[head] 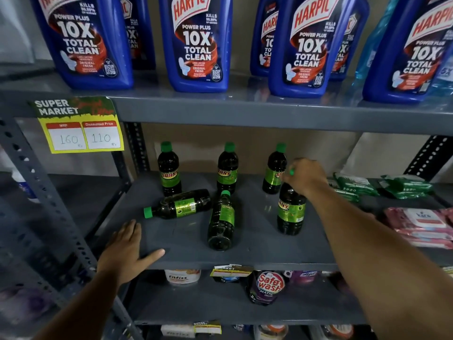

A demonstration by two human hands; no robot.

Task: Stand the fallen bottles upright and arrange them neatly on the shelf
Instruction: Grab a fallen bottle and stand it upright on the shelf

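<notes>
Dark Sunny bottles with green caps and labels sit on the grey middle shelf [257, 244]. Three stand upright along the back: left bottle [169, 169], middle bottle [227, 168], right bottle [274, 169]. Two lie fallen: one sideways [180, 204] with its cap pointing left, one [221, 222] with its base toward me. My right hand [306, 176] is closed over the cap of a front right bottle [291, 212], which stands upright on the shelf. My left hand [127, 249] rests flat on the shelf's front left edge, fingers apart, holding nothing.
Blue Harpic bottles [198, 42] line the shelf above, whose lip carries a yellow price tag [81, 128]. Green packets [355, 186] and pink wipe packs [421, 227] lie to the right. A Safewash pouch [268, 285] and a tub sit on the shelf below. Slotted steel uprights frame the left side.
</notes>
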